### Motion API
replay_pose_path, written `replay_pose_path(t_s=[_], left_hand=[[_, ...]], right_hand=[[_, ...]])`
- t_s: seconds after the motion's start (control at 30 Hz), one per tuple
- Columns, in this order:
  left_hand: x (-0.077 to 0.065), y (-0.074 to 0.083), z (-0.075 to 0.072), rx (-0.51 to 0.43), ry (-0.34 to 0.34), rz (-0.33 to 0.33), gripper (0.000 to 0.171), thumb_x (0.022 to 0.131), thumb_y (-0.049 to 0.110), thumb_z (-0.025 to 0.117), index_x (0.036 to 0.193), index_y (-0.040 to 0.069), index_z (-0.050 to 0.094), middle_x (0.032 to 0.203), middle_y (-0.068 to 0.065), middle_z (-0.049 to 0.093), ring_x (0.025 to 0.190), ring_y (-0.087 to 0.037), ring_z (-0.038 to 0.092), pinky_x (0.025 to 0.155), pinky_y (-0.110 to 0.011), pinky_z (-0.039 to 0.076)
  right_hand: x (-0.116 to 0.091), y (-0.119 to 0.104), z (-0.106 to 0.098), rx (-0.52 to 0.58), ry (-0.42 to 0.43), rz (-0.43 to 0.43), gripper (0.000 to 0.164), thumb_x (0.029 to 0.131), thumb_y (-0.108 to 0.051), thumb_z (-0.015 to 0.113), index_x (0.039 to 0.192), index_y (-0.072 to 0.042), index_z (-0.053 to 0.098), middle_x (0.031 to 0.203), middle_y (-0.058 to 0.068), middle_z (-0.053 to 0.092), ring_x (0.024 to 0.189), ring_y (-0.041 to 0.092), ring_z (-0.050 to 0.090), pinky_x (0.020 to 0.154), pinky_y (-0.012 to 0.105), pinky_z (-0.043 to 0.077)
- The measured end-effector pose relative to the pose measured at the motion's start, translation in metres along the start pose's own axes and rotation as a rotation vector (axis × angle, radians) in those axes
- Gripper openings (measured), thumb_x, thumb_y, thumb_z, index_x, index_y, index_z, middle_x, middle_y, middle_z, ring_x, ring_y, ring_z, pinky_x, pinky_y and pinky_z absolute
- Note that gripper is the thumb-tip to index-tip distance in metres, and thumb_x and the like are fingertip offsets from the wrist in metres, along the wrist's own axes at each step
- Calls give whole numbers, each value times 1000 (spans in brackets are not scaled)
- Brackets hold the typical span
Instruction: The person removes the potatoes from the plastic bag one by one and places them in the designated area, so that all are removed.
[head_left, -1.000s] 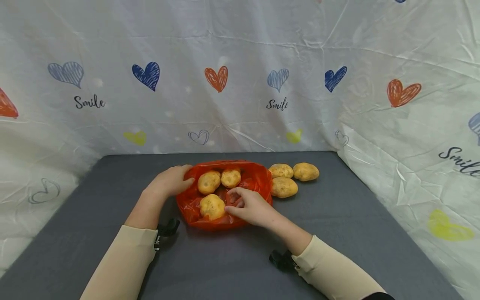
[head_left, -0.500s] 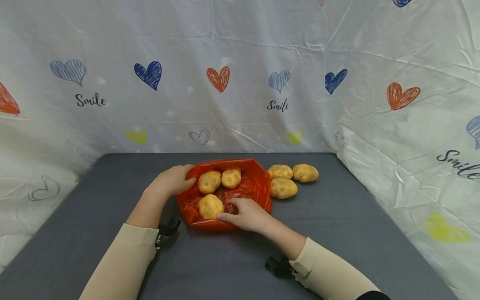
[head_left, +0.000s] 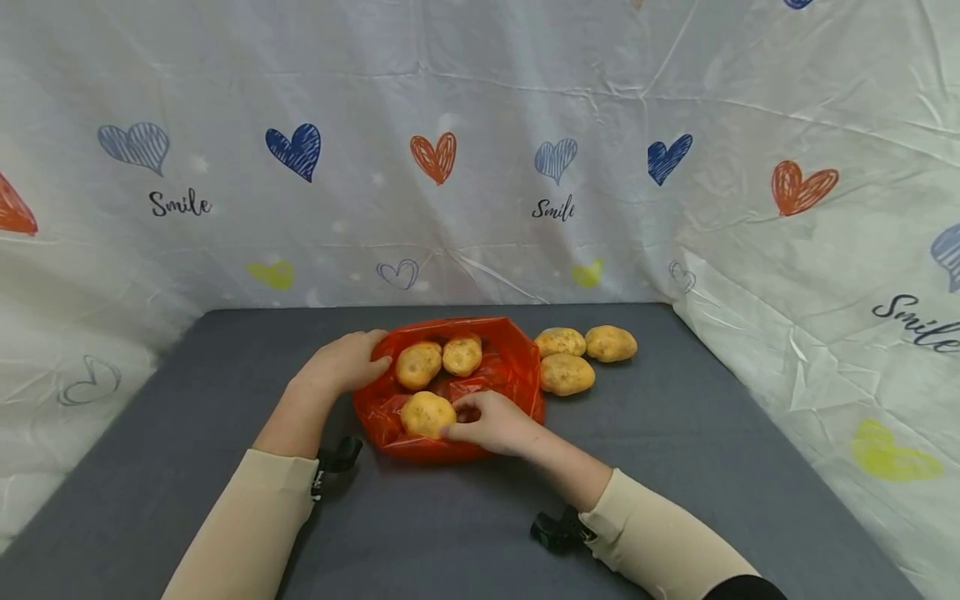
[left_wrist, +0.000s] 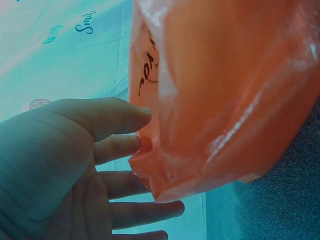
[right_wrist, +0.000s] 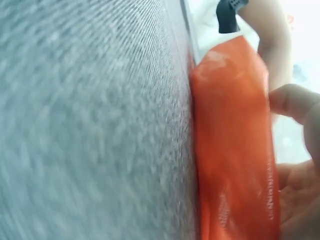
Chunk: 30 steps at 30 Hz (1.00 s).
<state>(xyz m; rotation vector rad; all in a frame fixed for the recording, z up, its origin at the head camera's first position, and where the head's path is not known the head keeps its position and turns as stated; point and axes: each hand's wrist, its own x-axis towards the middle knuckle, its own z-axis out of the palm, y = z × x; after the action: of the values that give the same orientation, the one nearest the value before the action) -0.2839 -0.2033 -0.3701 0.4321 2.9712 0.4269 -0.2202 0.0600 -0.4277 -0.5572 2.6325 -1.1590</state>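
Observation:
An open red plastic bag (head_left: pixel 517 367) sits on the dark table with three potatoes showing inside. Two of them, a left potato (head_left: pixel 418 365) and a smaller potato (head_left: pixel 462 356), lie at its back. My left hand (head_left: pixel 341 362) pinches the bag's left rim; the left wrist view shows the thumb (left_wrist: pixel 122 116) on one side of the plastic and fingers behind it. Over the front rim, my right hand (head_left: pixel 498 423) holds the front potato (head_left: pixel 426 414) at its right side with thumb and fingers. In the right wrist view the bag's wall (right_wrist: pixel 235 145) hides that potato.
Three more potatoes lie on the table just right of the bag: a back potato (head_left: pixel 561 342), a right potato (head_left: pixel 611 343) and a near potato (head_left: pixel 567 375). Behind the table hangs a white sheet (head_left: pixel 480 208) printed with hearts, and it runs down both sides.
My right hand has come down to the front potato and taken hold of it, and that potato has shifted slightly right. My left hand stays at the bag's rim.

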Motion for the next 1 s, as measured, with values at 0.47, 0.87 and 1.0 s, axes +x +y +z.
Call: replay_pose_path(t_s=[0.47, 0.87, 1.0], left_hand=[[2, 1, 2, -10, 1, 5, 59, 103, 29, 58, 153, -1, 44, 148, -27, 50, 138, -45, 45, 112, -63, 35], [0, -2, 2, -27, 6, 5, 59, 102, 28, 60, 151, 0, 46, 145, -26, 53, 134, -44, 49, 110, -63, 38], [-1, -3, 2, -29, 11, 13, 58, 102, 28, 60, 151, 0, 46, 144, -26, 54, 133, -44, 50, 110, -63, 38]], right_hand=[[-6, -1, -43, 207, -37, 29, 52, 91, -30, 79, 136, -9, 61, 115, 6, 68, 91, 28, 67, 74, 37, 58], [-20, 6, -107, 312, -154, -3, 66, 98, -28, 72, 154, -9, 43, 111, 16, 73, 93, 32, 72, 84, 46, 60], [-25, 12, -127, 390, -188, 9, 68, 98, -25, 72, 156, -11, 39, 124, 21, 66, 101, 35, 72, 90, 49, 58]])
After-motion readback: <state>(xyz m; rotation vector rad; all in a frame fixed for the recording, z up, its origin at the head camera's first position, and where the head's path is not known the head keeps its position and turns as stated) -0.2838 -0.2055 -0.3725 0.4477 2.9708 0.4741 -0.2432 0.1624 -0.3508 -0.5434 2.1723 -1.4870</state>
